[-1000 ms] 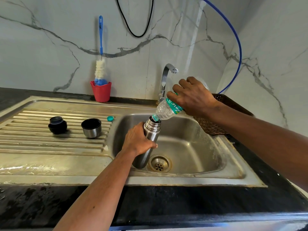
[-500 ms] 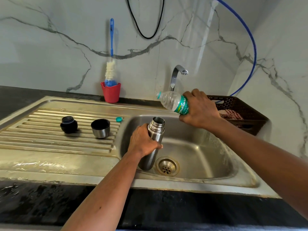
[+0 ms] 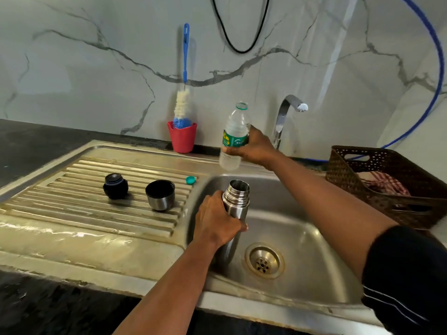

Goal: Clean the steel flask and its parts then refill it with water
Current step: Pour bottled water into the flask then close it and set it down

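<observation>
In the head view, the left hand [image 3: 215, 221] is wrapping its fingers round the steel flask [image 3: 235, 201], holding it open-mouthed over the sink [image 3: 314, 262] so spills drain, while the right hand [image 3: 254, 147] is gripping the uncapped plastic bottle [image 3: 234, 134] upright above it, likely so nothing is pouring.

pale wall [image 3: 96, 81] with grey marble veins catches a bright streak of light; a black cable [image 3: 242, 50] and blue hose [image 3: 438, 68] hang above the dark tabletop [image 3: 36, 310].

So the left hand [image 3: 215, 223] grips the open steel flask [image 3: 234, 209] over the sink [image 3: 302, 250] at centre frame, right hand [image 3: 254, 146] holds an uncapped plastic bottle [image 3: 233, 136] upright just above it, stopper [image 3: 115, 186] and cup lid [image 3: 160, 194] on the drainboard at left.
</observation>
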